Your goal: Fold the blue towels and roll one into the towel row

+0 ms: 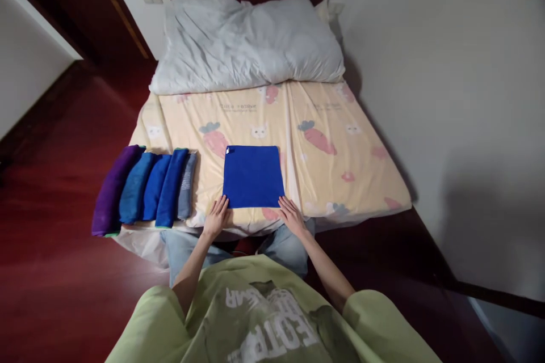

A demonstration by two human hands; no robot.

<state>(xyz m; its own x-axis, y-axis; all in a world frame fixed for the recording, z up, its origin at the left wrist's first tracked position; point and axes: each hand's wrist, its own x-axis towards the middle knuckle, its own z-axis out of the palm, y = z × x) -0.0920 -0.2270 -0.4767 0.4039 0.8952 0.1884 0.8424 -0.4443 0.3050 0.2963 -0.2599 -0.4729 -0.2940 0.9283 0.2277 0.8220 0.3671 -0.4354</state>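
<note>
A square blue cloth lies flat on the bed in front of me, with a small white label at its far left corner. My left hand is at the cloth's near left corner, fingers stretched out and fingertips touching the edge. At the near right corner, my right hand lies likewise, its fingers extended on the cloth's edge. Neither hand is wrapped round anything; the thumbs are hard to make out.
Several rolled or folded towels lie side by side at the bed's left: a purple towel, blue ones and a grey-blue one. A bulky white quilt sits at the headboard. The patterned sheet covers the bed. A wall stands right.
</note>
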